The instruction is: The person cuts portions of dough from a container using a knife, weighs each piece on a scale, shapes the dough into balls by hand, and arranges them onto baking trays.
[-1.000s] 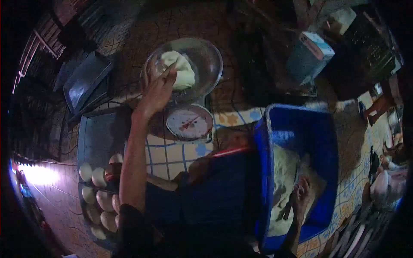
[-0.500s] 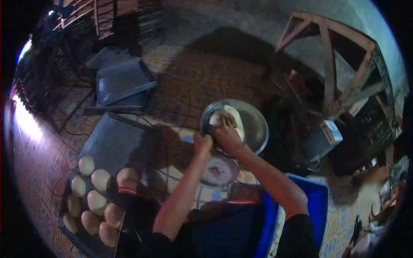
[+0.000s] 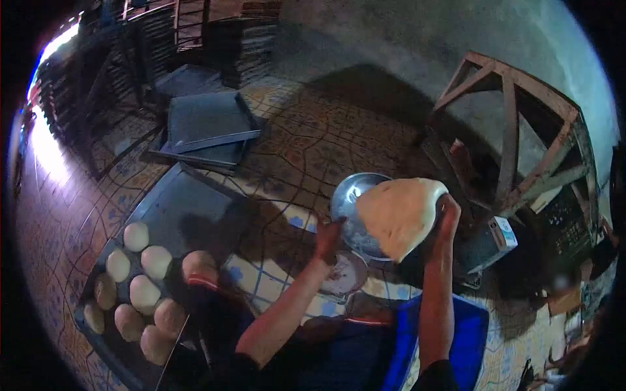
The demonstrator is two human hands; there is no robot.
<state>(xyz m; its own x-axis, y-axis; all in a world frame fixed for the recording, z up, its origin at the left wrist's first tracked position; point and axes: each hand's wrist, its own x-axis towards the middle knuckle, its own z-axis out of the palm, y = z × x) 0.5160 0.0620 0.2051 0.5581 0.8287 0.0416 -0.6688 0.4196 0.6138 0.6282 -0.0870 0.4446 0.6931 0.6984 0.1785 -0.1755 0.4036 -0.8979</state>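
A large slab of pale dough [image 3: 398, 215] hangs over the right side of a round metal bowl [image 3: 352, 208]. My right hand [image 3: 448, 215] is closed on the dough's right edge, with part of the fingers hidden behind it. At the bowl's near left rim, my left hand [image 3: 329, 240] appears to grip the edge; its fingers are in shadow. Just below the bowl sits a smaller round dish [image 3: 345, 274] with whitish contents, partly covered by my left wrist.
Several dough balls [image 3: 145, 294] rest on a dark tray [image 3: 176, 202] at the left. More trays [image 3: 212, 120] lie stacked behind. A blue crate [image 3: 466, 332] stands near my right arm. At the right are a wooden frame [image 3: 508, 130] and a box [image 3: 502, 234].
My right hand has lifted the dough out of the bowl and to the right, where it now hangs stretched. The left hand stays at the rim. The camera view has shifted.
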